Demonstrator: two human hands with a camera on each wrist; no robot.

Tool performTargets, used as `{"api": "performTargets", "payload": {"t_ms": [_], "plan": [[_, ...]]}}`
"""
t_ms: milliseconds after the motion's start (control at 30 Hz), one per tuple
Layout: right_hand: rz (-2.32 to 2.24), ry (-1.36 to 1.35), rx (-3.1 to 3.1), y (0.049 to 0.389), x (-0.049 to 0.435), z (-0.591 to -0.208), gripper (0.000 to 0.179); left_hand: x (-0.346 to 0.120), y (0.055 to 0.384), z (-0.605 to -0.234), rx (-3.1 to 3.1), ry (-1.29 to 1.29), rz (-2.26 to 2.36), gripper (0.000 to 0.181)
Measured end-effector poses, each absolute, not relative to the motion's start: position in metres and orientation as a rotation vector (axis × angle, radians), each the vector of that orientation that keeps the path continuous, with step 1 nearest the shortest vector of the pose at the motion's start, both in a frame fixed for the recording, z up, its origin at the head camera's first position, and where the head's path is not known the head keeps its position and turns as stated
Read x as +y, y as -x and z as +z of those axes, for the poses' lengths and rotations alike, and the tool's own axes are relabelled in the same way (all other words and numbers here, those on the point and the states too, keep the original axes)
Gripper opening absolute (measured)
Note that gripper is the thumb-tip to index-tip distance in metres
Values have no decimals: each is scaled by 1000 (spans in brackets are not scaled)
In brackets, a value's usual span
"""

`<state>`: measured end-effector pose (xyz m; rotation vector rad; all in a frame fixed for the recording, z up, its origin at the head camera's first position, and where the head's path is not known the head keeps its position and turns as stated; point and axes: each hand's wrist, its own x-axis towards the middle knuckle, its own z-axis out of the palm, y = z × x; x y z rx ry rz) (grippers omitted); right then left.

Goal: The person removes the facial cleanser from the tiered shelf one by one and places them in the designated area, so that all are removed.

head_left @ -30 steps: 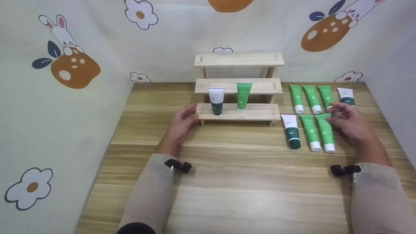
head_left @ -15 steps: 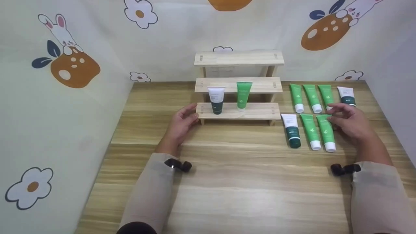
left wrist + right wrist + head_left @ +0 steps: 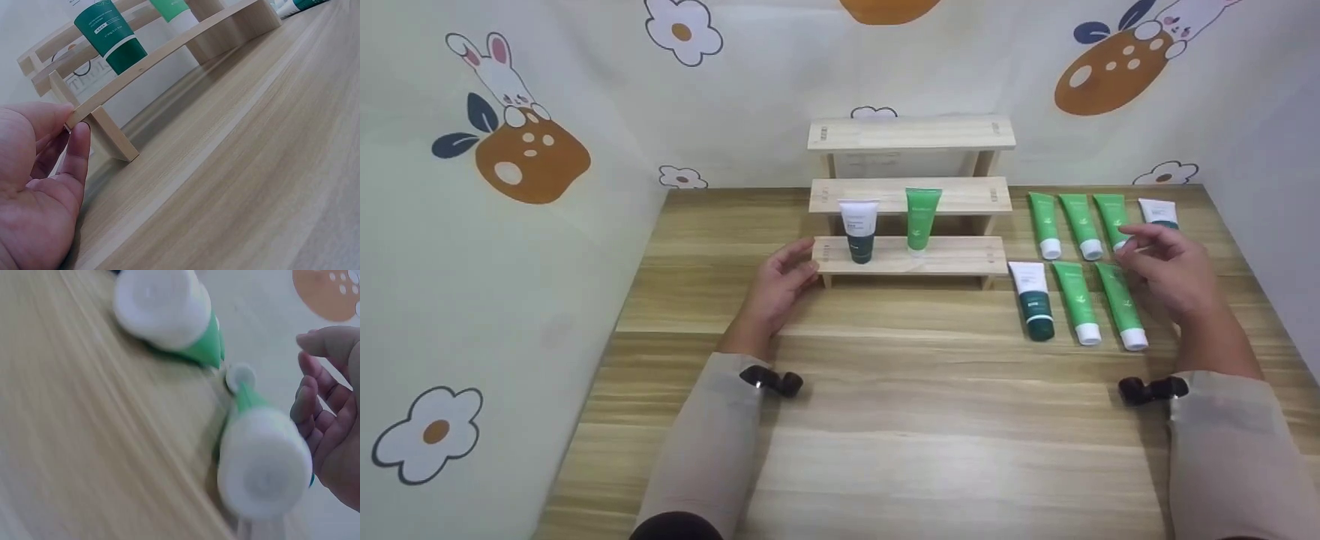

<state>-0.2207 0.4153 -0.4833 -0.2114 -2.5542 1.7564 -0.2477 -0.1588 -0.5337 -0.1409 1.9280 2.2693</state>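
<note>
My left hand (image 3: 781, 283) pinches the left end of the lowest step of a three-step wooden display stand (image 3: 952, 259); in the left wrist view its thumb and fingers (image 3: 79, 147) meet at that wooden corner. On this step stand a white and dark-green squeeze tube (image 3: 860, 231) and a green squeeze tube (image 3: 922, 217), both on their caps. My right hand (image 3: 1174, 274) hovers over the upper end of a green tube (image 3: 1123, 309) lying in the front row. Nothing shows between its loosely bent fingers in the right wrist view.
More tubes lie in two rows right of the stand: green ones (image 3: 1078, 304) and a white-and-green one (image 3: 1033, 301) in front, several green ones (image 3: 1080, 225) behind. Another white-and-green tube (image 3: 1158, 213) is partly hidden by the right hand. A patterned sheet (image 3: 750, 97) hangs behind the table.
My right hand has lifted slightly away from the front-row green tube. That tube's cap end has swung a little to the right. The left hand keeps its place at the stand.
</note>
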Motion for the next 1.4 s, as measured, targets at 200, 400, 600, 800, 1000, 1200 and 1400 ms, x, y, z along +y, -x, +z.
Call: {"api": "performTargets", "payload": {"t_ms": [200,400,600,800,1000,1200,1400], "plan": [[2145,-13,-2181,224,386,-473,33,-158,249,-536,1925,127,2289,50],[2184,-75,-2160,230,349,-462,33,-160,248,-536,1924,121,2292,50],[2204,-131,-2190,239,309,-455,32,-160,248,-535,1927,114,2283,49],[2220,-294,-2159,245,270,-452,32,-160,248,-534,1933,118,2268,50],[2242,-376,-2106,248,240,-449,30,-160,249,-535,1918,107,2288,50],[2274,-388,-2091,253,218,-446,32,-160,249,-535,1909,121,2287,50],[2224,-434,-2136,259,203,-441,39,-160,249,-536,1899,132,2278,51]]}}
